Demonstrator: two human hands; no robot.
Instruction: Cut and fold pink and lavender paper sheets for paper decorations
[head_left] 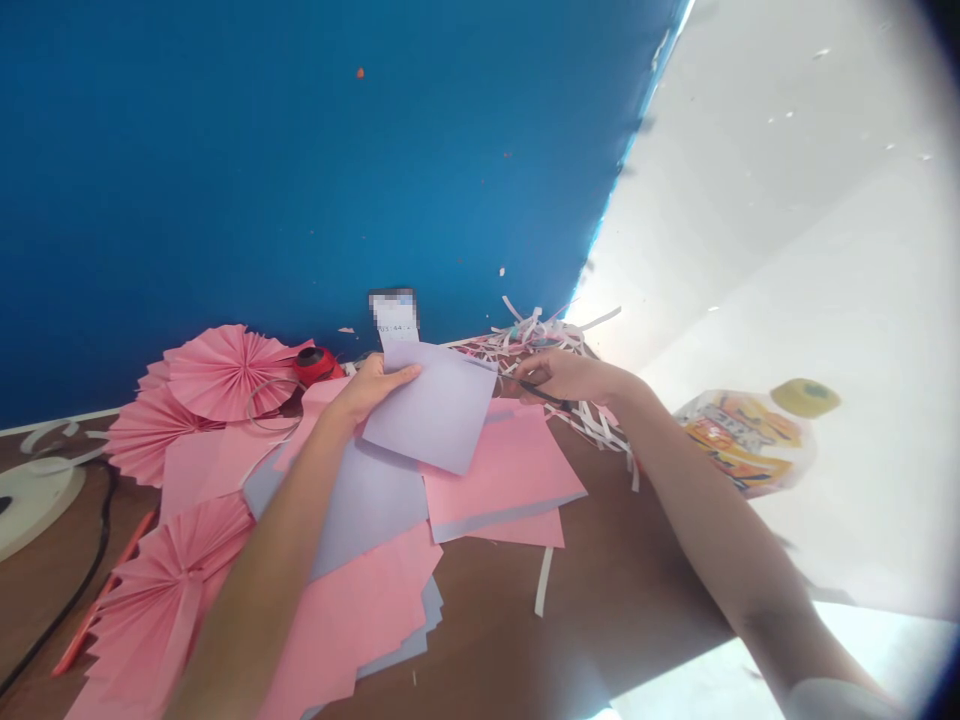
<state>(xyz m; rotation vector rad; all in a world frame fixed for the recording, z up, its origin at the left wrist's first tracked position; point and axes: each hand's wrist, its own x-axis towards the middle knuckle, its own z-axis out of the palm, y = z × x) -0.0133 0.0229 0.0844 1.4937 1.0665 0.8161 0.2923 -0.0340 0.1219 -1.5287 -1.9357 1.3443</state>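
- Your left hand (pixel 371 392) pinches a lilac paper sheet (pixel 431 408), lifted above the rest.
- Your right hand (pixel 564 377) clenches black scissors (pixel 541 392) just beside the sheet's right edge.
- Finished pleated pink paper fans (pixel 225 372) lie left of the sheet, cut paper strips (pixel 536 345) beyond it, and loose pink sheets (pixel 502 470) below it.

the scissors (pixel 541 393) are partly hidden from view.

Bare, slim left forearm (pixel 262 590) slanting up from the lower edge, left hand (pixel 371 390) spread flat, fingers together; bare, slim right forearm (pixel 712 510) reaching in from the lower right, right hand (pixel 562 376) curled closed.
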